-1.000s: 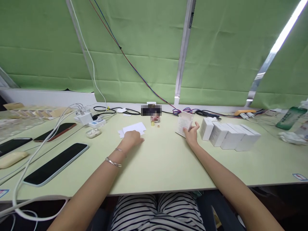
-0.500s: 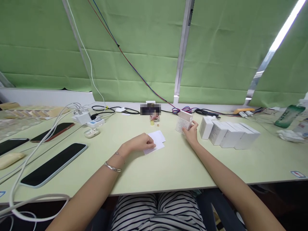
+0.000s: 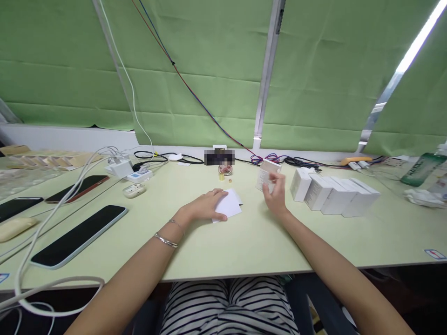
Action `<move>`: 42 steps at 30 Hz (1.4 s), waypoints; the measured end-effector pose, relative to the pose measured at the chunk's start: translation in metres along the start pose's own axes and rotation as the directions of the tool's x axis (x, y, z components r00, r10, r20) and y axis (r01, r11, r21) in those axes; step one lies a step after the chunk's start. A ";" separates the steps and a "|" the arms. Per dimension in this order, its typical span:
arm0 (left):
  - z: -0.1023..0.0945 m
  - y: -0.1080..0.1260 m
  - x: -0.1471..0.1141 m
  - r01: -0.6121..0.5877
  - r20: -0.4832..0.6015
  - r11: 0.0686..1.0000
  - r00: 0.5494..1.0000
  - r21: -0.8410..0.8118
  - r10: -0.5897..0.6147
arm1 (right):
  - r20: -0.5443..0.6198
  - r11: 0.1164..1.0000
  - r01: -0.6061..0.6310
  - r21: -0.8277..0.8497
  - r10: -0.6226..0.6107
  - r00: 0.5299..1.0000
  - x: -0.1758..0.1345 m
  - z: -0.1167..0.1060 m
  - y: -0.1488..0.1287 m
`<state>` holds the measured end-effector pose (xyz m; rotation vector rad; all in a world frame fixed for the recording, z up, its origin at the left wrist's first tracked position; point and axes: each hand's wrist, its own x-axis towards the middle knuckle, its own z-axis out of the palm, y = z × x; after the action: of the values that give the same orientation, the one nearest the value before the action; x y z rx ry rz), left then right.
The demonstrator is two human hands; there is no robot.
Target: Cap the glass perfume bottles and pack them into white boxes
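My left hand (image 3: 206, 204) is over several white paper sheets (image 3: 228, 204) on the table, its thumb and fingers spread to opposite edges of the top sheet and gripping it. The top sheet lies slightly askew over the ones below. To the right, a small white printed box (image 3: 264, 179) stands upright on the table. My right hand (image 3: 276, 191) is just in front of this box, with its fingers apart and slightly blurred, holding nothing. Part of the box is hidden behind those fingers.
A row of white boxes (image 3: 331, 195) stands to the right. Small brass-coloured pieces (image 3: 221, 177) lie near the back. Phones (image 3: 82, 237), a white cable (image 3: 38, 237) and a charger (image 3: 120, 168) are at left; a green bottle (image 3: 422, 168) is far right.
My right hand has let go of the box and its fingers have opened. My left hand has gone from curled fingers on the sheets to a spread grip on the top one.
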<state>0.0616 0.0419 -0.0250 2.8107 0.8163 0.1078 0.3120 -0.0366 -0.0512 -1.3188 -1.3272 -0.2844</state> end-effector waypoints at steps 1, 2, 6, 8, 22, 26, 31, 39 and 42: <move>0.001 0.000 0.000 -0.012 0.020 1.000 1.000 0.003 0.011 | 0.169 0.999 0.016 0.040 -0.022 0.985 -0.003 0.002 -0.002; 0.000 0.000 0.000 -0.023 0.044 1.000 0.999 0.003 0.023 | 0.341 0.997 0.018 0.072 -0.042 0.939 -0.005 0.004 -0.005; -0.003 0.007 -0.001 -0.080 0.112 0.996 0.990 -0.040 0.084 | 0.790 0.997 0.007 0.072 -0.061 0.610 -0.010 0.009 -0.011; -0.005 0.012 -0.002 -0.118 0.103 0.989 0.986 -0.092 0.127 | 0.865 0.999 -0.006 0.052 -0.042 0.501 -0.009 0.007 -0.013; 0.000 0.002 0.003 -0.123 -0.010 0.976 0.992 -0.180 0.123 | 0.844 0.999 -0.041 -0.022 0.040 0.535 -0.002 0.000 -0.009; 0.000 0.002 0.002 -0.135 -0.029 0.973 0.991 -0.187 0.132 | 0.840 0.999 -0.036 -0.023 0.039 0.541 -0.002 -0.001 -0.008; -0.001 0.002 0.002 -0.150 -0.037 0.969 0.989 -0.197 0.146 | 0.840 0.996 -0.088 0.006 0.043 0.541 -0.002 -0.002 -0.010; -0.003 0.003 0.002 -0.196 -0.053 0.953 0.981 -0.231 0.189 | 0.856 0.985 -0.162 0.062 0.031 0.515 -0.001 -0.005 -0.012; -0.004 0.004 0.002 -0.200 -0.056 0.952 0.980 -0.234 0.192 | 0.862 0.981 -0.177 0.084 0.018 0.507 -0.001 -0.007 -0.011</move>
<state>0.0645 0.0400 -0.0205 2.6583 0.4903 0.2657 0.3064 -0.0462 -0.0445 -1.4323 -2.0352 0.6776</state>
